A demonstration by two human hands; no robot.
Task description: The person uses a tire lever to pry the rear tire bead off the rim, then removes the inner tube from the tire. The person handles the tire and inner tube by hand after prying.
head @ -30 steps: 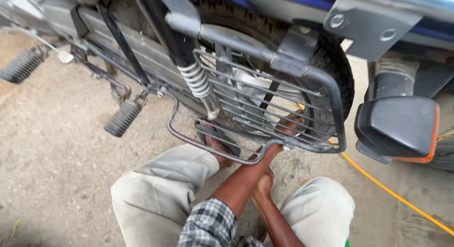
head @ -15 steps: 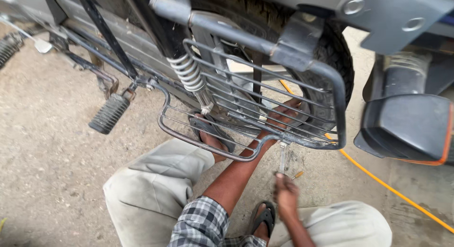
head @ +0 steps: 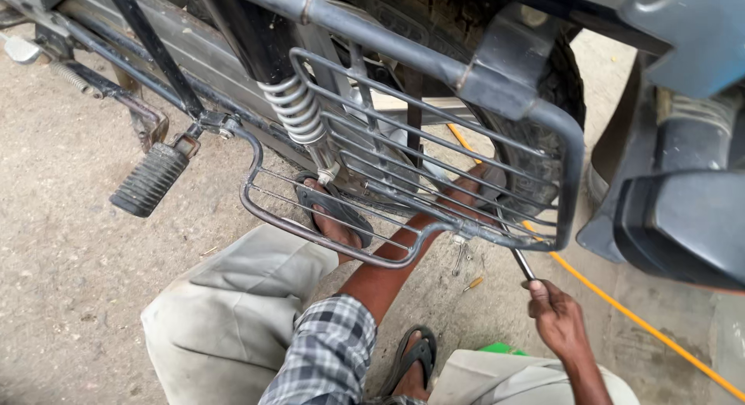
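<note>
While right hand point(head: 557, 318) grips a metal tool shaft point(head: 521, 263) closed-fisted, its tip meets the saree guard point(head: 434, 153) lower edge just above. Left hand point(head: 469, 189) reaches behind the guard bars, grip hidden. Yellow hose point(head: 636, 321) crosses bare floor to the right; screwdriver point(head: 472, 284) lies left.

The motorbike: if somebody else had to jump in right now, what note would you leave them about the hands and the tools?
Left hand: reached in behind the grey metal wire side guard, beside the black rear tyre; what it grips is hidden.
Right hand: closed on a thin dark metal tool shaft angled up to the guard's lower rear corner.
On the concrete ground under the guard: a small metal spanner and a small yellow-handled tool. A yellow hose runs past on the right.
Done: tool is in place at the guard.
Left: whether any fastener is loose cannot be seen; check it.
</note>
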